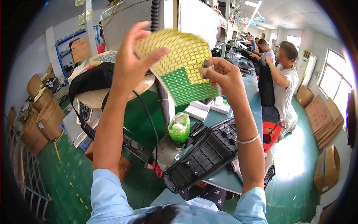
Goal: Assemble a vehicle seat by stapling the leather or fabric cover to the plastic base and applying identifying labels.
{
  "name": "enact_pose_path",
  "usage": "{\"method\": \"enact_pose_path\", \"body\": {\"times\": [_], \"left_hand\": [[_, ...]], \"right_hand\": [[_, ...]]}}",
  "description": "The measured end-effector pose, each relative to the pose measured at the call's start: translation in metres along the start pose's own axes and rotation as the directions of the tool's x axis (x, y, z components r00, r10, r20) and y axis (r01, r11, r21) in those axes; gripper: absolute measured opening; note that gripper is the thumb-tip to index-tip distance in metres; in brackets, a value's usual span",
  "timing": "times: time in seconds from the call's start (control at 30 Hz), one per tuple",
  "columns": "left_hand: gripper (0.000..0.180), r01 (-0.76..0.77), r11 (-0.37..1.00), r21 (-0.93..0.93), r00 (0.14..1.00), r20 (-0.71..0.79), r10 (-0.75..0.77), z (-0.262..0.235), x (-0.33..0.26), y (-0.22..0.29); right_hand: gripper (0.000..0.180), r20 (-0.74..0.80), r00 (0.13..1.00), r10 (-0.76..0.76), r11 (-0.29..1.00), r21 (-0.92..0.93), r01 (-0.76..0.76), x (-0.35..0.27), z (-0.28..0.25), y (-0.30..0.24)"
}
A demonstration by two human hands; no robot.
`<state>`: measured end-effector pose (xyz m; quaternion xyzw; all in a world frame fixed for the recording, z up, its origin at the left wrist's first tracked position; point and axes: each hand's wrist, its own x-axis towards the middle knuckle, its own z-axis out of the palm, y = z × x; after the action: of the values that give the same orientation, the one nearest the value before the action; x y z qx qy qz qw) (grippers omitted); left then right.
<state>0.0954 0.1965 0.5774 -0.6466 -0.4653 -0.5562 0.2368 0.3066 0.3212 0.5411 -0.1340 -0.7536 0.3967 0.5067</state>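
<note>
I hold up a thin, floppy sheet (182,56) covered in rows of small round yellow shapes; its lower part shows green between pale dashes. My left hand (136,56) grips the sheet's left edge, thumb across the front and fingers raised behind; it is slightly blurred. At the right edge, my right hand (225,74) pinches a small dark piece (205,65) between thumb and fingers, against the sheet. Below lies a long black ribbed plastic panel (205,149), its underside up, on the green table (227,180). A white band circles my right wrist.
A cut-open green plastic container (179,127) holding a pale round object stands beside the panel. White boxes (199,109) lie behind it. A black cable (147,106) hangs at left near a black bag (93,80). A co-worker (285,74) holds a long black piece at right.
</note>
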Motion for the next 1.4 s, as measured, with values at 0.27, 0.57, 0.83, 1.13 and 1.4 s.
{"method": "enact_pose_path", "body": {"times": [0.27, 0.57, 0.83, 1.13, 1.4], "left_hand": [[0.032, 0.466, 0.745, -0.478, 0.885, 0.246, -0.396, 0.024, -0.020, -0.041], [0.029, 0.385, 0.922, -0.040, 0.922, 0.046, -0.384, 0.043, -0.014, -0.048], [0.029, 0.353, 0.931, 0.098, 0.935, 0.007, -0.355, 0.042, -0.017, -0.043], [0.028, 0.383, 0.922, 0.054, 0.922, 0.031, -0.385, 0.037, -0.021, -0.044], [0.027, 0.467, 0.881, -0.072, 0.882, 0.112, -0.458, 0.032, -0.027, -0.054]], "right_hand": [[0.024, 0.055, 0.988, 0.144, 0.802, 0.579, -0.149, 0.023, 0.032, 0.040], [0.033, -0.247, 0.915, -0.318, 0.917, -0.327, 0.230, 0.042, 0.065, 0.042], [0.029, -0.238, 0.899, -0.367, 0.903, -0.323, 0.283, 0.059, 0.089, 0.034], [0.030, -0.188, 0.857, -0.479, 0.842, -0.374, 0.389, 0.068, 0.101, 0.043], [0.036, -0.067, 0.843, -0.534, 0.783, -0.416, 0.463, 0.071, 0.092, 0.047]]}}
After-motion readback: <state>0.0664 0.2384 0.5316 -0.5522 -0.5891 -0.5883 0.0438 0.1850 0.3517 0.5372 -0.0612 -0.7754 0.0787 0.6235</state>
